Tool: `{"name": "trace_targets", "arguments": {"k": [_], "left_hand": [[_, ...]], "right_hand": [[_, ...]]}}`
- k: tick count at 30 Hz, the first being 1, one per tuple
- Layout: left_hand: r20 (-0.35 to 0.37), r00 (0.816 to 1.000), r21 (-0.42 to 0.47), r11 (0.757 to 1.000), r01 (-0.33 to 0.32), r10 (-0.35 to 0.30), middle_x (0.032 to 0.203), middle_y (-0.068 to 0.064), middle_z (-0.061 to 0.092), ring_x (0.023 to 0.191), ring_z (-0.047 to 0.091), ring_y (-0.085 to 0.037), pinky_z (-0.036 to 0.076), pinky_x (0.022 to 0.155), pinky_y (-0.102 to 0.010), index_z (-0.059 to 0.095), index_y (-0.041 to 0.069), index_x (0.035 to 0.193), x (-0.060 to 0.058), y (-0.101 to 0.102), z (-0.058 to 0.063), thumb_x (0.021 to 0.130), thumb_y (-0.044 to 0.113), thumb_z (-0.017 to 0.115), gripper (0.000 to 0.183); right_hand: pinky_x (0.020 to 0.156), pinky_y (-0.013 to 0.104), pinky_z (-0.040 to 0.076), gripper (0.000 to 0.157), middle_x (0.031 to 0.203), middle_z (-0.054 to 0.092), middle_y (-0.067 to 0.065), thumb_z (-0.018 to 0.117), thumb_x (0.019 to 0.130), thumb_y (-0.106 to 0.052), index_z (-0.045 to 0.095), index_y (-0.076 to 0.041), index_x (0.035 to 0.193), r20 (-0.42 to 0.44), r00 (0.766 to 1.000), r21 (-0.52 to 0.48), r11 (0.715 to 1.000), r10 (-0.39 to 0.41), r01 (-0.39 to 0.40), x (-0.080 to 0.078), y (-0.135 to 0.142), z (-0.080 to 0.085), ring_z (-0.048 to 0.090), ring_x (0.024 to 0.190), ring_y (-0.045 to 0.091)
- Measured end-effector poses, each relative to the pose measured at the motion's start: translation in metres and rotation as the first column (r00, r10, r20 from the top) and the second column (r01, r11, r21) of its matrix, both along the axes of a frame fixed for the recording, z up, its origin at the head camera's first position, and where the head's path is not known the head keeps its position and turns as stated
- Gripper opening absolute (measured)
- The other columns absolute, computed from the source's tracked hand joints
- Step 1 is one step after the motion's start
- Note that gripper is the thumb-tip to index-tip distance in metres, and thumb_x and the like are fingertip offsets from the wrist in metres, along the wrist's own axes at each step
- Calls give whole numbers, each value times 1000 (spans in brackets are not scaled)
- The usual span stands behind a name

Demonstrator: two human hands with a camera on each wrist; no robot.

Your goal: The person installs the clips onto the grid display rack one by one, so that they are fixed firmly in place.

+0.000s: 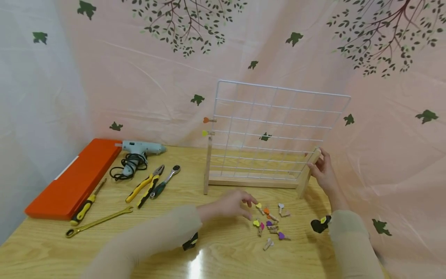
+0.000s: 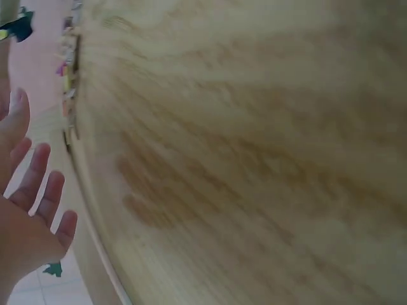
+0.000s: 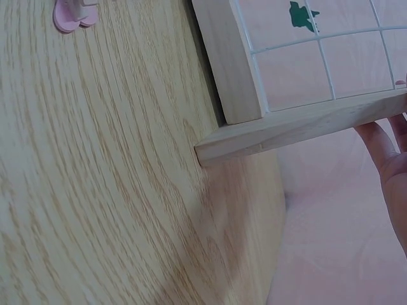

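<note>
My left hand (image 1: 231,205) hovers over the table beside a loose cluster of small wooden clothespins (image 1: 273,227) topped with coloured hearts. Its fingers are spread and relaxed, and the left wrist view shows no clothespin in them. At the right end of a white wire grid rack (image 1: 271,102), my right hand (image 1: 325,174) grips the upper part of the wooden side post (image 1: 304,180), thumb in front. Clipped to the grid's left edge are an orange-heart clothespin (image 1: 208,120) and a yellow-heart one (image 1: 207,133). A small reddish spot near the right thumb is too small to identify.
Left on the table lie an orange case (image 1: 74,178), a glue gun (image 1: 139,148) with wound cord, a screwdriver (image 1: 83,208), a wrench (image 1: 101,221), pliers (image 1: 148,186) and a ratchet (image 1: 168,181). A leaf-printed curtain (image 1: 146,85) hangs behind the rack.
</note>
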State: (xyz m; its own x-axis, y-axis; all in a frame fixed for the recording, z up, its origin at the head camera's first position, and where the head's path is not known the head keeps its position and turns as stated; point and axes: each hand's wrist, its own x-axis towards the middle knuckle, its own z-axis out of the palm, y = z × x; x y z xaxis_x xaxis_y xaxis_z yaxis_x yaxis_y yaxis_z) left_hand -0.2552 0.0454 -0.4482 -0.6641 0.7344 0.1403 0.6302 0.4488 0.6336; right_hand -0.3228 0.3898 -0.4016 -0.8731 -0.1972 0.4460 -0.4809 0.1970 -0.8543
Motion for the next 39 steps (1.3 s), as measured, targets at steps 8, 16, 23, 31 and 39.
{"name": "trace_targets", "arguments": {"k": [8, 16, 23, 31, 39], "left_hand": [[32, 993, -108, 987, 118, -115, 76, 17, 59, 64, 49, 7, 30, 88, -28, 65, 23, 101, 1, 20, -14, 67, 35, 75, 38], [-37, 995, -153, 985, 83, -90, 72, 18, 56, 66, 47, 5, 24, 80, -31, 65, 27, 83, 6, 25, -15, 66, 43, 74, 26], [-66, 989, -169, 978, 122, -135, 77, 16, 59, 69, 49, 2, 31, 70, -16, 66, 24, 82, 4, 23, -12, 72, 27, 74, 13], [97, 985, -71, 986, 148, -141, 92, 10, 61, 79, 52, -1, 43, 68, -13, 65, 16, 92, -2, 11, -9, 76, 4, 65, 20], [149, 985, 54, 994, -99, 90, 85, 6, 60, 65, 55, -3, 47, 57, -15, 65, 14, 80, -1, -22, 6, 75, 1, 68, 15]], "right_hand": [[71, 21, 51, 60, 119, 50, -9, 40, 91, 6, 14, -15, 140, 9, 1000, -5, 1000, -5, 5, 4, -4, 6, 51, 105, 8], [72, 20, 51, 61, 128, 47, 5, 43, 91, 2, 14, -19, 140, 17, 1000, 24, 1000, -19, 18, -3, 1, -3, 50, 108, 10], [69, 20, 51, 60, 118, 50, -9, 40, 90, 9, 10, -7, 139, -9, 1000, -2, 1000, -7, 7, -1, -2, 0, 52, 102, 3], [71, 21, 51, 61, 129, 42, 19, 43, 91, 2, 15, -19, 140, -5, 999, 24, 999, -33, 33, 0, 1, -2, 52, 105, 8], [72, 21, 51, 61, 127, 47, 8, 43, 91, 3, 15, -19, 140, -13, 1000, 3, 1000, 4, -4, -2, 1, -3, 51, 105, 6]]}}
